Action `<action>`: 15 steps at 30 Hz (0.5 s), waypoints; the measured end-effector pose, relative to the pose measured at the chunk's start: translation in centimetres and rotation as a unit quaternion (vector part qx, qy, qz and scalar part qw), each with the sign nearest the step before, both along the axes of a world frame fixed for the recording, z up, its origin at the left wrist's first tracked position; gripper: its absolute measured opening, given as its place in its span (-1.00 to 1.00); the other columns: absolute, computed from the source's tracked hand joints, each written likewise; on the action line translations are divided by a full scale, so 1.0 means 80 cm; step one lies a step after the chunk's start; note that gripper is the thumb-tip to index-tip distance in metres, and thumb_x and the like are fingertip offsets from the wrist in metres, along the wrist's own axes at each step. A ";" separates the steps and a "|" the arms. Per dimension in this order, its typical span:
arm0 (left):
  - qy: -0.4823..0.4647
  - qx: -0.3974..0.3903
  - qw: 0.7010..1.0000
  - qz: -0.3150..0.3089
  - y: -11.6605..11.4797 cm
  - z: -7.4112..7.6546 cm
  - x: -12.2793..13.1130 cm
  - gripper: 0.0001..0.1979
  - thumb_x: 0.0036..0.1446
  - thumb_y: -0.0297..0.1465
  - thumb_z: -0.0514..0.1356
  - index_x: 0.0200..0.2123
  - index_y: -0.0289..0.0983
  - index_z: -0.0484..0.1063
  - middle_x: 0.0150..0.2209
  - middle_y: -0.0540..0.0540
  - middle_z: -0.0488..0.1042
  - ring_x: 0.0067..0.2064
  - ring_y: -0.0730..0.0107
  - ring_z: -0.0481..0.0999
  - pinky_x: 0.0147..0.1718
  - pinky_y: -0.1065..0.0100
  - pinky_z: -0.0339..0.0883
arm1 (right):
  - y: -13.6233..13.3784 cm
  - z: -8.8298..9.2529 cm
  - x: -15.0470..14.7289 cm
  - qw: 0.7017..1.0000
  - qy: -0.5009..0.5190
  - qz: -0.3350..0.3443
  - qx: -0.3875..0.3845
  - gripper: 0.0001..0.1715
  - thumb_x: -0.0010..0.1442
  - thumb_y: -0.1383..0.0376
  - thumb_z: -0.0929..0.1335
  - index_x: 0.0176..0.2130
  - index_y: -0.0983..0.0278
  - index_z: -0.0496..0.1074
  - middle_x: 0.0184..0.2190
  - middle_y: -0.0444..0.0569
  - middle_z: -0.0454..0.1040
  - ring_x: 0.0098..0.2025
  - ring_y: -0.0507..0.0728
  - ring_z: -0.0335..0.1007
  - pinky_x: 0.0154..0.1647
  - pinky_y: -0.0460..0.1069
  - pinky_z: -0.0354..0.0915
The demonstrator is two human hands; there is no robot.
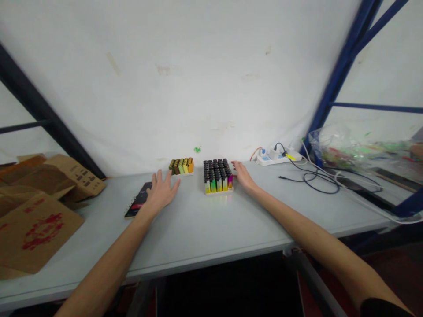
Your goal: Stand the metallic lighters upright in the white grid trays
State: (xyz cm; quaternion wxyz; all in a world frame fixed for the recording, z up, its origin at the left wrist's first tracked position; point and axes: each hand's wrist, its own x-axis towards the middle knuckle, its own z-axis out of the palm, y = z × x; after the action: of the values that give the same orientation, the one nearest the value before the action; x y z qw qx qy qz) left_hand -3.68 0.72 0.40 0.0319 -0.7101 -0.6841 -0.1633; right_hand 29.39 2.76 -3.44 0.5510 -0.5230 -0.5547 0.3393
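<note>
Several lighters (218,176) with black tops and yellow, green and purple bodies stand upright in a pale tray (219,193) at mid-table. Beside its right side is my right hand (243,177), fingers loosely extended; I cannot tell whether the fingertips touch the lighters. My left hand (161,193) is open with spread fingers, holding nothing. It reaches over the edge of a dark phone-like slab (140,200), partly covering it. Farther back, near the wall, a smaller set of yellow, orange and dark lighters (181,166) sits in a white tray.
An open cardboard box (49,229) takes up the table's left side. At the back right are a power strip (279,157) with plugs and a coiled black cable (319,181). Plastic bags (337,141) lie beyond the blue post (333,83). A white wall rises behind.
</note>
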 end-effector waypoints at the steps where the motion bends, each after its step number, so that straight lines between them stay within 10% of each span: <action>1: 0.000 -0.003 1.000 0.001 -0.002 0.000 0.000 -0.28 0.37 0.00 -0.13 0.45 -0.24 0.07 0.48 -0.46 -0.10 0.46 -0.45 -0.09 0.14 -0.50 0.17 | -0.001 0.002 0.001 1.000 -0.001 -0.003 0.003 -0.31 0.36 -0.18 0.10 0.15 0.15 0.40 0.29 0.11 0.29 0.27 0.26 0.24 0.08 0.16 0.46; 9: 0.051 0.041 0.997 -0.027 -0.016 0.001 0.025 -0.31 0.39 -0.03 -0.10 0.43 -0.28 0.12 0.46 -0.49 -0.03 0.43 -0.53 -0.05 0.13 -0.59 0.06 | -0.002 0.021 0.014 0.994 -0.076 -0.014 0.075 -0.27 0.34 -0.23 0.16 0.19 0.16 0.39 0.23 0.13 0.36 0.23 0.25 0.29 0.29 0.22 0.27; 15: -0.110 0.107 0.968 -0.199 0.006 0.006 0.066 -0.34 0.43 -0.03 -0.12 0.33 -0.39 0.24 0.26 -0.41 0.32 0.32 -0.02 0.32 0.33 -0.02 0.14 | -0.023 0.065 0.017 0.965 -0.163 0.154 0.135 -0.18 0.32 -0.21 0.27 0.36 0.14 0.22 0.38 0.15 0.20 0.38 0.28 0.18 0.40 0.26 0.12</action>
State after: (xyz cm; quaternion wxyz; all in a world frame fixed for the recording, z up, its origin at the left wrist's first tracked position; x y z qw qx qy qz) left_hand 1.58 1.18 0.85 -0.0013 -0.8022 -0.5068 -0.3155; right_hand 30.75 0.91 1.79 0.4595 -0.4000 -0.7517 0.2526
